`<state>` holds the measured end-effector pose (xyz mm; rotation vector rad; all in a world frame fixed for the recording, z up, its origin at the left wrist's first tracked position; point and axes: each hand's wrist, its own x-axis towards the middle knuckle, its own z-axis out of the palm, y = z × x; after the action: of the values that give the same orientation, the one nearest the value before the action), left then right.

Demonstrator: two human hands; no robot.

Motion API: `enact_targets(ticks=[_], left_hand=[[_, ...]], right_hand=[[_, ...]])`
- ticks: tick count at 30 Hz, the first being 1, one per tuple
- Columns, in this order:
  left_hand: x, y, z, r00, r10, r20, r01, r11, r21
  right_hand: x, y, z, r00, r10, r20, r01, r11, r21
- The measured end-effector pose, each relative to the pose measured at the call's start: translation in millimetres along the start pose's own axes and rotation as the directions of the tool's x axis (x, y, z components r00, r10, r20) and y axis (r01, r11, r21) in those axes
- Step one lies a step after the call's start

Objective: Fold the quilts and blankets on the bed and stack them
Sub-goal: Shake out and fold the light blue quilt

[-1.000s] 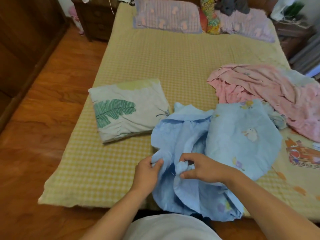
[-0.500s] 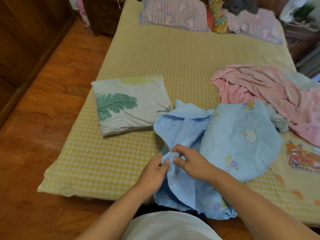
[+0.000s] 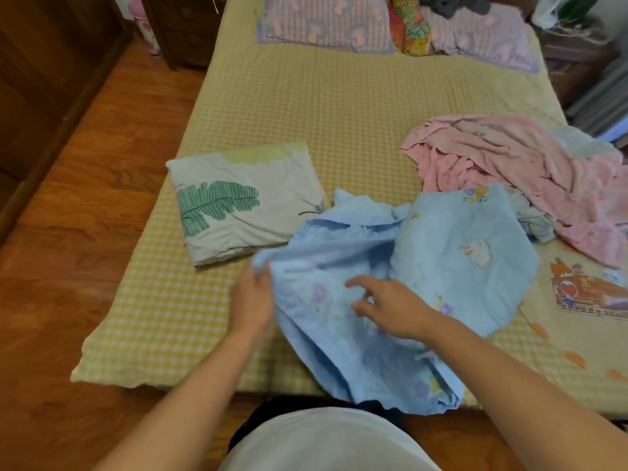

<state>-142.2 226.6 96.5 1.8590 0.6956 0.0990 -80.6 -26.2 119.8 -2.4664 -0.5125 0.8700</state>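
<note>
A light blue quilt (image 3: 452, 253) with small flower and rabbit prints lies crumpled at the near edge of the bed, part of it hanging over the edge. My left hand (image 3: 253, 300) grips its left corner and holds it up a little. Spread-fingered and empty, my right hand (image 3: 384, 305) hovers over the middle of the blue cloth. A folded white quilt (image 3: 244, 202) with a green leaf print lies to the left. A crumpled pink blanket (image 3: 530, 171) is heaped at the right.
The bed has a yellow checked sheet (image 3: 339, 107). Pillows (image 3: 326, 25) and a colourful cushion (image 3: 411, 32) line the headboard end. A printed cloth (image 3: 591, 294) lies at the right edge. Wooden floor (image 3: 85, 198) and a dark nightstand (image 3: 183, 28) are at the left.
My hands were pinching the blue quilt's edge together; now they have parted. The left hand has drawn the corner out to the left, and the right has let go and opened.
</note>
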Motion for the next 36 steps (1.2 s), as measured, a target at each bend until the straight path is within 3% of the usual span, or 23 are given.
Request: enact_targets(ticks=[2,3,5,6,7,10,13,15,18,20,23,24,26,27,28,30,31,32,34,36], left_hand=[[39.1,-17.4,-39.7,0.938,-0.265,-0.223,0.218,0.952,-0.213],[51.0,-27.0,-61.4,0.862,-0.443,-0.246,0.319,0.851,-0.417],[65.7,-49.8,-95.2,0.704,-0.700,-0.120,0.410,0.538,-0.736],[65.1,-55.6,-104.3,0.645,-0.761,-0.063,0.422,0.424,-0.801],[59.8,-53.8,-109.8,0.633,-0.774,-0.018,0.433,0.373,-0.821],[41.5,-37.2,-105.3,0.710,-0.704,-0.025,0.420,0.451,-0.788],[24.2,-5.0,-95.3,0.777,-0.629,-0.002,0.421,0.522,-0.742],[18.7,20.9,-92.9,0.810,-0.585,0.033,0.402,0.514,-0.758],[18.9,62.1,-96.6,0.860,-0.501,0.099,0.363,0.464,-0.808],[23.0,81.6,-100.6,0.888,-0.437,0.142,0.355,0.455,-0.817],[28.4,87.6,-105.5,0.929,-0.351,0.114,0.305,0.557,-0.772],[30.5,77.8,-105.5,0.932,-0.358,0.052,0.283,0.634,-0.720],[35.9,30.2,-101.9,0.908,-0.413,-0.076,0.322,0.801,-0.504],[35.5,-0.8,-98.0,0.874,-0.478,-0.084,0.424,0.836,-0.348],[31.7,-35.9,-92.5,0.818,-0.574,-0.043,0.555,0.806,-0.205],[10.6,-104.6,-80.2,0.620,-0.777,0.107,0.780,0.626,0.023],[-7.2,-131.4,-74.3,0.508,-0.846,0.161,0.839,0.529,0.131],[-26.8,-155.7,-68.7,0.413,-0.885,0.216,0.863,0.456,0.218],[-60.9,-182.7,-55.5,0.317,-0.905,0.284,0.873,0.396,0.286],[-80.2,-175.6,-39.8,0.296,-0.896,0.331,0.881,0.390,0.270]], right_hand=[[-14.3,31.9,-4.1,0.964,0.168,0.205,-0.082,0.924,-0.372],[-24.6,46.4,-2.9,0.919,0.277,0.281,-0.099,0.851,-0.516],[-47.9,69.7,10.2,0.818,0.465,0.340,-0.131,0.725,-0.676],[-56.9,78.7,21.7,0.793,0.512,0.330,-0.162,0.699,-0.696],[-62.0,83.1,35.9,0.797,0.519,0.309,-0.185,0.696,-0.694],[-55.3,80.0,91.2,0.891,0.410,0.193,-0.204,0.743,-0.637],[-33.7,60.8,148.1,0.934,0.351,0.062,-0.266,0.805,-0.531],[-20.1,50.8,170.1,0.939,0.331,-0.091,-0.332,0.809,-0.485],[-4.7,51.6,181.0,0.900,0.408,-0.151,-0.432,0.798,-0.419],[-5.6,57.4,177.3,0.902,0.355,-0.246,-0.424,0.838,-0.343],[-10.1,75.9,139.9,0.778,0.323,-0.539,-0.485,0.854,-0.188],[-15.1,78.3,113.7,0.705,0.318,-0.634,-0.511,0.848,-0.142],[-30.8,83.3,56.9,0.588,0.430,-0.686,-0.583,0.813,0.010],[-42.3,84.0,36.4,0.578,0.483,-0.658,-0.621,0.783,0.029],[-55.3,87.4,26.4,0.602,0.453,-0.658,-0.635,0.771,-0.050],[-83.8,102.0,32.6,0.777,0.259,-0.574,-0.538,0.747,-0.390],[-98.0,110.2,46.5,0.869,0.255,-0.424,-0.472,0.685,-0.555],[-113.0,118.3,61.2,0.903,0.348,-0.252,-0.422,0.615,-0.666],[-146.4,141.3,88.1,0.875,0.483,-0.009,-0.361,0.641,-0.677],[-170.7,156.3,98.3,0.868,0.497,0.012,-0.387,0.690,-0.612]])
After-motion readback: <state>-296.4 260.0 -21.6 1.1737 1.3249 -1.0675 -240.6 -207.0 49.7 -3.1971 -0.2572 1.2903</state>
